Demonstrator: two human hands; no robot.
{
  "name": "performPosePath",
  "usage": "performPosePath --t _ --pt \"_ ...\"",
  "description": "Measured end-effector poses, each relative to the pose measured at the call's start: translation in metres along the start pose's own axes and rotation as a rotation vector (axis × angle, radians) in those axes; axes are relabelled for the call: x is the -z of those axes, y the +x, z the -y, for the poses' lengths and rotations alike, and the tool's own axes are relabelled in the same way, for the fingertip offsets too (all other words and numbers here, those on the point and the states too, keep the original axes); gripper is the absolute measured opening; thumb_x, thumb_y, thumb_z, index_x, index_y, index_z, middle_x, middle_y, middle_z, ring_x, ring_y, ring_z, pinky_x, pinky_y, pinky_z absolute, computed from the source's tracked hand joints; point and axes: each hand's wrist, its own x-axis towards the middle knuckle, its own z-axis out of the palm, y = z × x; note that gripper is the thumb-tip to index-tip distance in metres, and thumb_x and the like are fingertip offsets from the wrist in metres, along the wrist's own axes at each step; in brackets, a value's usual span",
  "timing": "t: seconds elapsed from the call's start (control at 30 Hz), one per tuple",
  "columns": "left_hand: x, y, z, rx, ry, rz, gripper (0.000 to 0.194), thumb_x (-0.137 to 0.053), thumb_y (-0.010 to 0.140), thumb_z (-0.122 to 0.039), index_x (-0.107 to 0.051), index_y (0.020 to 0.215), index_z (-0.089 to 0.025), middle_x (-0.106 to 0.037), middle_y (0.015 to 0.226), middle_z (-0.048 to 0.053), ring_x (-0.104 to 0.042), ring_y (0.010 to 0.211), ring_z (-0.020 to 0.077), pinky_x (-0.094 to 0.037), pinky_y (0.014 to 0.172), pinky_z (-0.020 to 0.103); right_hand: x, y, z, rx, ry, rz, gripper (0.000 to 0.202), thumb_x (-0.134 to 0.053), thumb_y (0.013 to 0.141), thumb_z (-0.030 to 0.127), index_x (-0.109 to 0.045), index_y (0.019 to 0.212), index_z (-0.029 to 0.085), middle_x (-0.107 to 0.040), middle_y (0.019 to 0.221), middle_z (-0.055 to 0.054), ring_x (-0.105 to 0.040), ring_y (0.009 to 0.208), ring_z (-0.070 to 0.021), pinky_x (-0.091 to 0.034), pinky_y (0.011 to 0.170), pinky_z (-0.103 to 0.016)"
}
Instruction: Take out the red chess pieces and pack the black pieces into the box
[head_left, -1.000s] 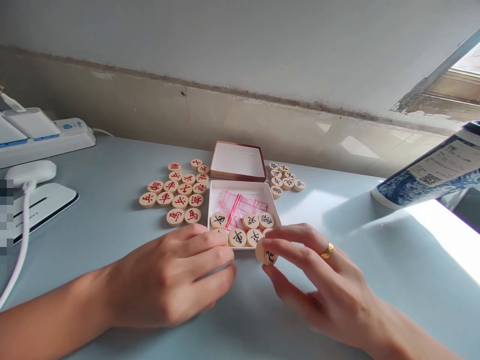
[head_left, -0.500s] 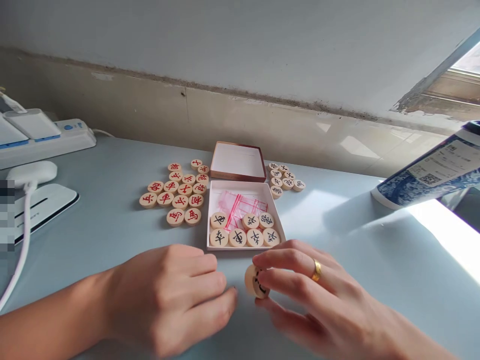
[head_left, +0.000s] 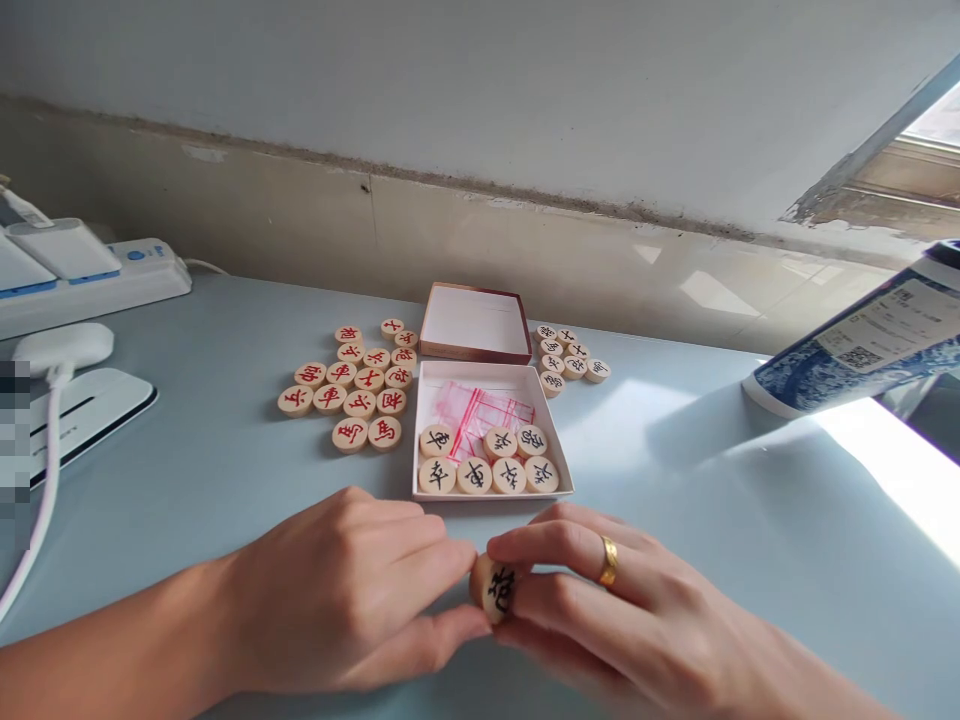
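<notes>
Between my two hands a round wooden Chinese chess piece (head_left: 498, 591) with a black character is held on edge, its face tilted to the right. The fingers of my right hand (head_left: 600, 590), which wears a gold ring, are closed around its right side. My left hand (head_left: 352, 590) meets its left side with thumb and index fingertip, the other fingers curled. Just beyond stands a white open box (head_left: 418, 400) holding several black-marked pieces (head_left: 475, 475) in rows along its near side and a clear plastic bag (head_left: 469, 415) with red lines.
The box lid (head_left: 476, 320) lies inside-up behind the box. Red-marked pieces (head_left: 360, 403) are grouped left of it, black-marked pieces (head_left: 576, 366) right. A blue patterned cylinder (head_left: 847, 340) stands at right. A power strip (head_left: 150, 270) and white cable (head_left: 52, 480) lie at left.
My left hand has moved right, its thumb and index finger now touching the chess piece. My right hand has shifted slightly left and down, and the piece has turned so more of its character shows.
</notes>
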Motion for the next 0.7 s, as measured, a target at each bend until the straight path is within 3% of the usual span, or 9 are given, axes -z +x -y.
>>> performPosePath --t 0.2,0.4,0.63,0.7 --pt "-0.0019 0.0008 -0.0013 0.076 -0.088 -0.004 0.03 -0.04 0.11 -0.031 -0.056 0.088 -0.018 -0.058 0.066 -0.003 -0.055 0.055 0.0118 -0.034 0.051 0.027 0.0013 0.0006 -0.0004 -0.013 0.002 0.003 0.014 -0.056 0.1 0.009 -0.068 0.096 0.013 -0.073 0.099 -0.008 -0.068 0.083 -0.011 -0.06 0.082 -0.022" --pt "-0.0041 -0.0019 -0.0001 0.119 -0.169 -0.013 0.012 -0.047 0.101 -0.016 -0.054 0.091 -0.019 -0.061 0.072 -0.005 -0.056 0.059 0.01 -0.037 0.055 0.025 0.0027 -0.0038 -0.0013 -0.009 -0.056 0.028 0.017 -0.052 0.102 0.01 -0.068 0.1 0.013 -0.073 0.103 -0.009 -0.068 0.086 -0.0114 -0.061 0.082 -0.022" --pt "-0.0042 -0.0015 0.0014 0.123 -0.213 -0.005 0.016 -0.047 0.096 -0.009 -0.057 0.105 -0.019 -0.066 0.078 -0.004 -0.062 0.063 0.0103 -0.043 0.058 0.023 0.0041 -0.0026 -0.0004 -0.086 -0.02 0.025 0.017 -0.054 0.102 0.014 -0.062 0.117 0.016 -0.071 0.091 -0.004 -0.068 0.08 -0.0113 -0.059 0.074 -0.022" --pt "-0.0037 -0.0023 0.0017 0.114 -0.194 -0.013 0.015 -0.045 0.099 -0.011 -0.057 0.105 -0.018 -0.068 0.078 -0.003 -0.064 0.062 0.0111 -0.043 0.057 0.023 0.0024 -0.0024 -0.0012 -0.103 -0.034 0.009 0.013 -0.053 0.102 0.016 -0.06 0.113 0.017 -0.07 0.086 -0.001 -0.066 0.073 -0.0114 -0.058 0.07 -0.023"
